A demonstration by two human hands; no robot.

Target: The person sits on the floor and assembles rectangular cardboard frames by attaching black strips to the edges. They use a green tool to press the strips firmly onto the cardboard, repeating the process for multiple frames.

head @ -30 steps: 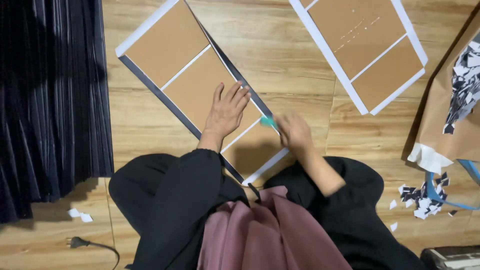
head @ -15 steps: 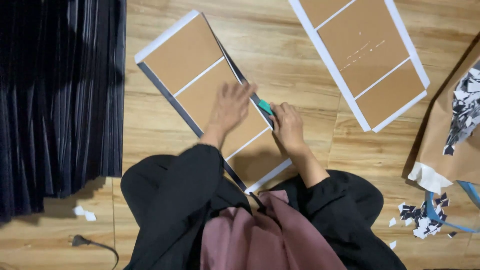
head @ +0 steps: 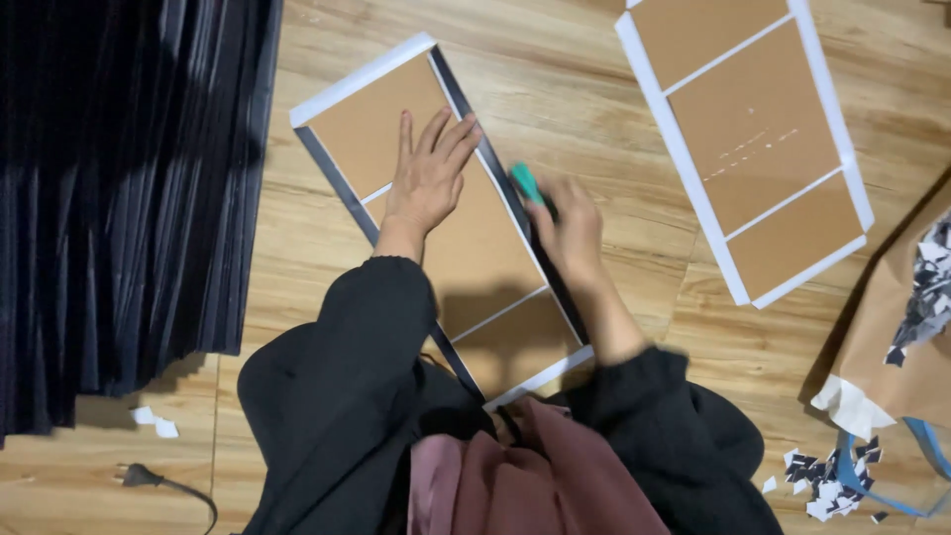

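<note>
Wooden floor (head: pixel 614 119): a second panel (head: pixel 753 149) lies at two o'clock. Left hand (head: pixel 428 178) presses flat, fingers spread, on the cardboard panel (head: pixel 475 248); right hand (head: pixel 570 223) grips a green tool (head: pixel 525 183).

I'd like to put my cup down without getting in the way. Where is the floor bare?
Bare wood floor lies between the near board and the far board, and along the bottom left by the plug. It is crowded at the right, with paper scraps and a brown bag; dark pleated cloth fills the left.
</note>
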